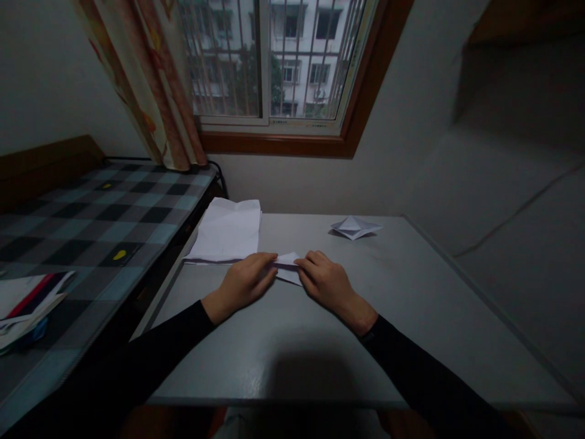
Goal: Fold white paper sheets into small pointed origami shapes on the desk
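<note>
Between my two hands, over the middle of the white table point(219, 360), is a small piece of folded white paper point(287, 265). My left hand point(247, 281) pinches its left end, thumb below and fingers above. On the other end, the fingers and thumb of my right hand point(326, 283) are closed in the same way. A pointed flap rises at the paper's top, a band crosses its middle, and another part spreads out below. The fingers cover both ends of it.
Beyond my left hand lies a stack of white paper sheets point(226, 231). A folded paper boat point(354, 227) stands toward the table's back right. Left of the table is a bed with a checked cover point(150, 225), with papers point(27, 302) on it. A barred window point(283, 67) is ahead.
</note>
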Demonstrator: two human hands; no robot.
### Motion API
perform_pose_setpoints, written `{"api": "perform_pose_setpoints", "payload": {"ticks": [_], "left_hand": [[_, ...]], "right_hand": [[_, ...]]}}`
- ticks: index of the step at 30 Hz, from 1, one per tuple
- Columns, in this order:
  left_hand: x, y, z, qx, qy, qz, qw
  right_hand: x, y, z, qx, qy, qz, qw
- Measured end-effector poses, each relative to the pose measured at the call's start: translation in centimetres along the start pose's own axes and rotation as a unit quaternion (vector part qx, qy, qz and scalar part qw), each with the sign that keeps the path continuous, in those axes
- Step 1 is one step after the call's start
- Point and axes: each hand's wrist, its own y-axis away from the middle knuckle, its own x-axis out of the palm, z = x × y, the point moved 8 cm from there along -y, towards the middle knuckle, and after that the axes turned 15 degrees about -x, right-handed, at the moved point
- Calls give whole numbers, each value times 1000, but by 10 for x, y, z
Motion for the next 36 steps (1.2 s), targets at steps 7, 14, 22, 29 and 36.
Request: {"api": "perform_pose_setpoints", "payload": {"ticks": [7,14,22,29,36], "left_hand": [[9,-5,18,-163,36,13,986],[17,-2,9,-142,-20,74,987],[6,-4,4,-100,54,44,993],[12,0,5,-28,3,54,998],[30,8,4,42,-56,169,983]], "right_hand": [[-5,1,-2,15,-103,-108,989],[-5,6,-15,84,-188,-155,966],[-3,14,-40,99,-234,-147,956],[-5,15,-38,35,-192,-53,979],[-6,14,-23,-20,-210,15,977]]}}
